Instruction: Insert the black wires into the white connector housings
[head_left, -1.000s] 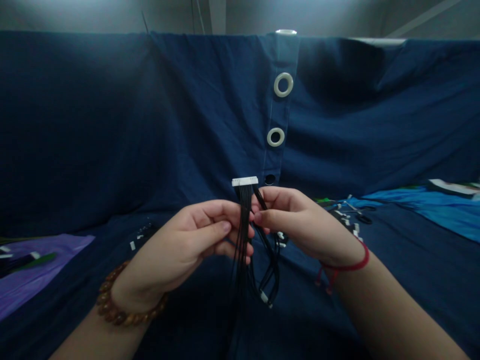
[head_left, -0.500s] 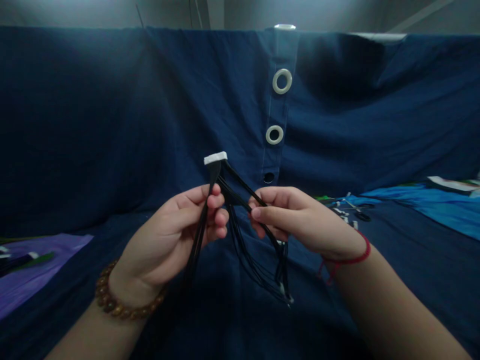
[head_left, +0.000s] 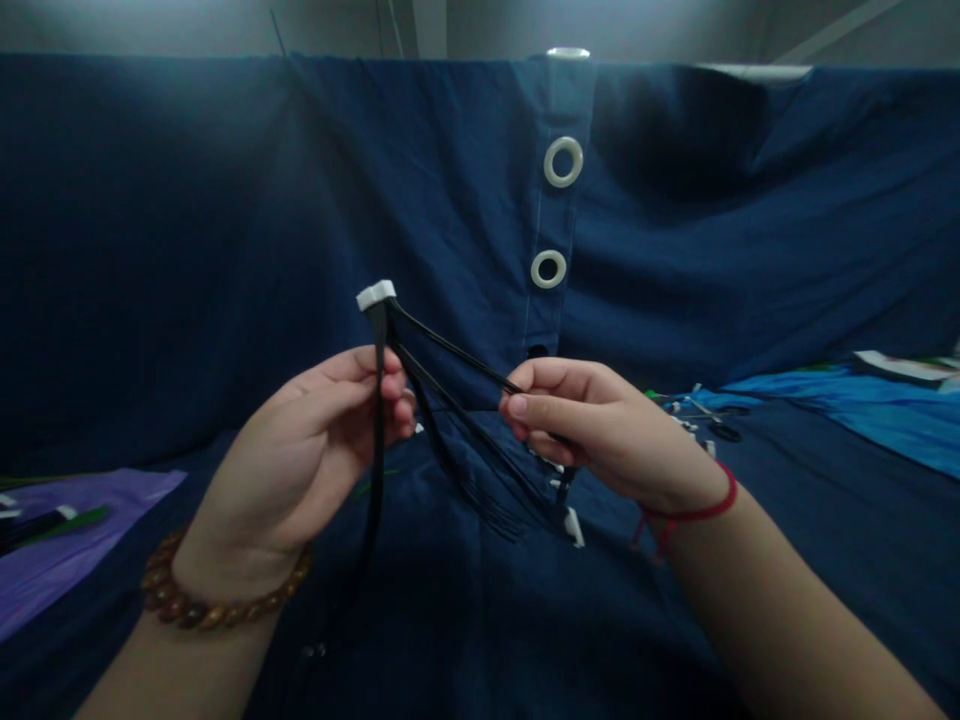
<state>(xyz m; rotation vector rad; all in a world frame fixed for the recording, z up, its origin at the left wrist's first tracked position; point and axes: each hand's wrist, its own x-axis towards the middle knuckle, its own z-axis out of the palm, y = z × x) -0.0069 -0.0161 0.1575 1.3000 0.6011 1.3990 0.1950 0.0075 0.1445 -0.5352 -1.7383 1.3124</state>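
The left hand (head_left: 300,440) is closed on a bundle of black wires (head_left: 377,430), its thumb and fingers meeting around the strands. The white plug (head_left: 376,295) at the top of the bundle sits just above the left fingertips, tilted, apart from the skin. Below the grip, the main strand hangs down past the palm and fades into the dark.

The right hand (head_left: 592,410) is clamped on a few thinner strands, pinched between thumb and forefinger. These run from the plug down and across to the right hand, fairly straight between the 2 hands. Other loose wires sag in the gap, below the pinched ones, and some of their ends are blurred. A 2nd white plug (head_left: 574,528) hangs just beneath the right hand, apart from its fingers.

A beaded bracelet (head_left: 196,612) circles the left wrist, and a red string (head_left: 709,515) the right. Beyond the right hand, a pair of scissors (head_left: 726,430) lies on the blue cloth (head_left: 817,500) near small white pieces (head_left: 686,425).
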